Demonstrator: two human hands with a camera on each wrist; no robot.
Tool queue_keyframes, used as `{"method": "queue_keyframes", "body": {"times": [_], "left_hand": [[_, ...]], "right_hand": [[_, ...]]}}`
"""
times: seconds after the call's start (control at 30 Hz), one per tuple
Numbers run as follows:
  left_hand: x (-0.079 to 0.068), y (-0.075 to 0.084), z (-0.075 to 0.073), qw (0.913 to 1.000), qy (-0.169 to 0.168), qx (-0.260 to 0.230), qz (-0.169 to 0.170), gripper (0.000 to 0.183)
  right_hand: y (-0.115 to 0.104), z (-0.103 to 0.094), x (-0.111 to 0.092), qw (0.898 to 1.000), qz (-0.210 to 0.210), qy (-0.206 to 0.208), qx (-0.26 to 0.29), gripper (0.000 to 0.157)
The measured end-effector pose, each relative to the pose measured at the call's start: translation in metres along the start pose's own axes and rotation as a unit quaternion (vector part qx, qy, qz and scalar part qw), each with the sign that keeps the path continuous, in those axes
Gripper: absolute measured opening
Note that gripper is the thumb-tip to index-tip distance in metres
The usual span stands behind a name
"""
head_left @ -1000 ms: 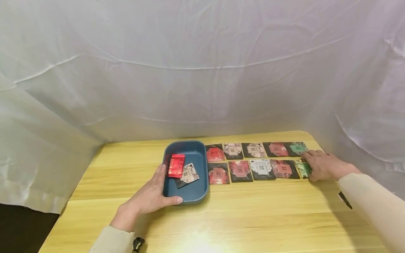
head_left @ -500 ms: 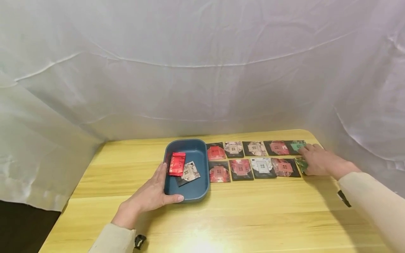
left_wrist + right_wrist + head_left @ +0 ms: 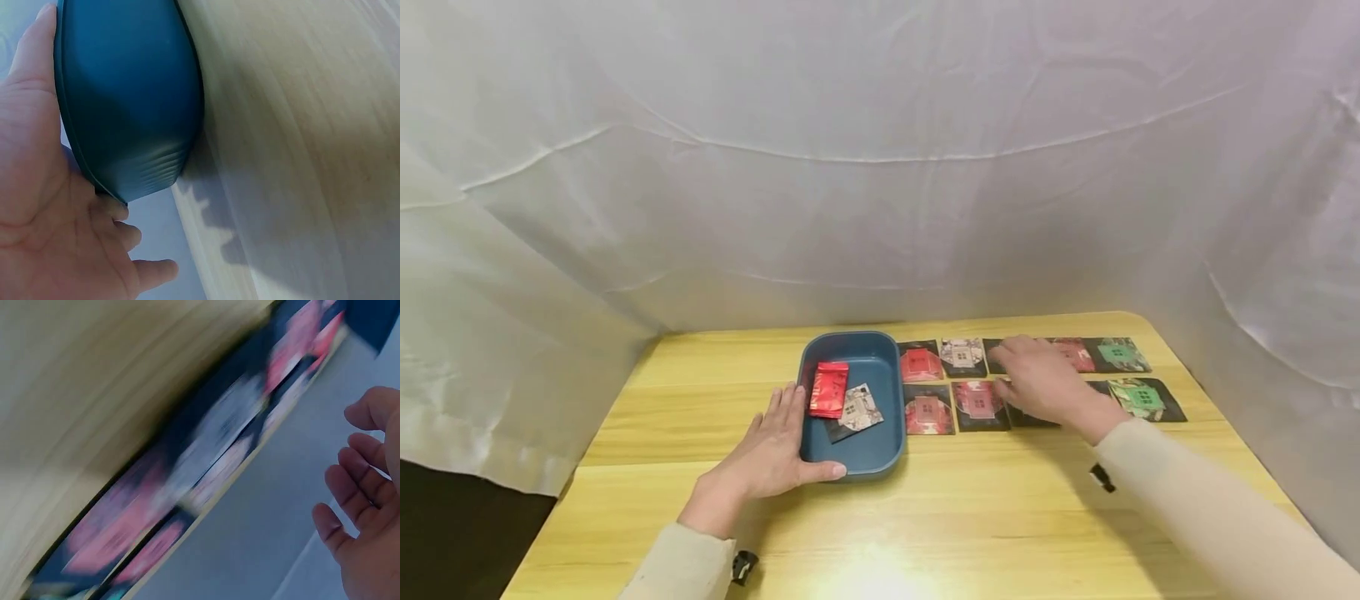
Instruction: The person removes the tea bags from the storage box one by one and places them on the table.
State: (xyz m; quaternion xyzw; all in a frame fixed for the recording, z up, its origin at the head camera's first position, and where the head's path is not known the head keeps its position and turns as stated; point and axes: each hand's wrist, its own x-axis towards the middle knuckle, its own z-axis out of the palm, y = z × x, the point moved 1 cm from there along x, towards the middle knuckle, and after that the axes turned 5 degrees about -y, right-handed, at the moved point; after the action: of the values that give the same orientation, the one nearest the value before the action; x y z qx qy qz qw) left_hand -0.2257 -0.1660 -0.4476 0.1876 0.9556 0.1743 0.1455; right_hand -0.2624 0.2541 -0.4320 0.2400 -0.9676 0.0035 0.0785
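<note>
A blue tray (image 3: 852, 483) stands on the table, with a shiny red packet (image 3: 829, 389) and a black packet with a pale floral print (image 3: 857, 412) inside it. My left hand (image 3: 767, 446) rests against the tray's left side and near corner, fingers and thumb fairly straight. Two rows of flat square packets extend to the right of the tray. Above the middle of these rows is my right hand (image 3: 1045, 379), fingers loosely bent and holding nothing; it covers parts of several packets. At the front row's right end lies a green-labelled packet (image 3: 1144, 400).
The yellow wood-grain table (image 3: 962, 517) ends at the back against a hanging white cloth (image 3: 880, 225). Cloth also hangs at both sides. A red-labelled packet (image 3: 919, 362) lies close beside the tray's right wall.
My right hand has let go of the green-labelled packet at the front row's right end and moved left over the rows. The left hand stays at the tray.
</note>
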Motion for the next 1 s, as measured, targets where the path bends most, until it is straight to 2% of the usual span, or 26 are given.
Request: {"method": "queue_keyframes", "body": {"times": [0.2,0.47,0.77,1.0], "left_hand": [[0.0,0.005,-0.002,1.0,-0.001,0.008,0.0,0.14],[0.004,0.01,-0.002,0.9999,-0.006,0.012,0.001,0.138],[0.007,0.015,-0.003,0.9996,-0.016,0.024,-0.004,0.137],[0.007,0.013,-0.003,0.9996,-0.017,0.024,-0.003,0.137]], "right_hand": [[-0.051,0.001,0.038,0.999,-0.033,0.015,0.018,0.036],[-0.109,0.001,0.082,0.997,-0.045,-0.008,0.062,0.043],[-0.149,0.014,0.119,0.992,-0.028,-0.082,0.096,0.06],[-0.169,0.028,0.136,0.988,-0.023,-0.117,0.099,0.078]]}}
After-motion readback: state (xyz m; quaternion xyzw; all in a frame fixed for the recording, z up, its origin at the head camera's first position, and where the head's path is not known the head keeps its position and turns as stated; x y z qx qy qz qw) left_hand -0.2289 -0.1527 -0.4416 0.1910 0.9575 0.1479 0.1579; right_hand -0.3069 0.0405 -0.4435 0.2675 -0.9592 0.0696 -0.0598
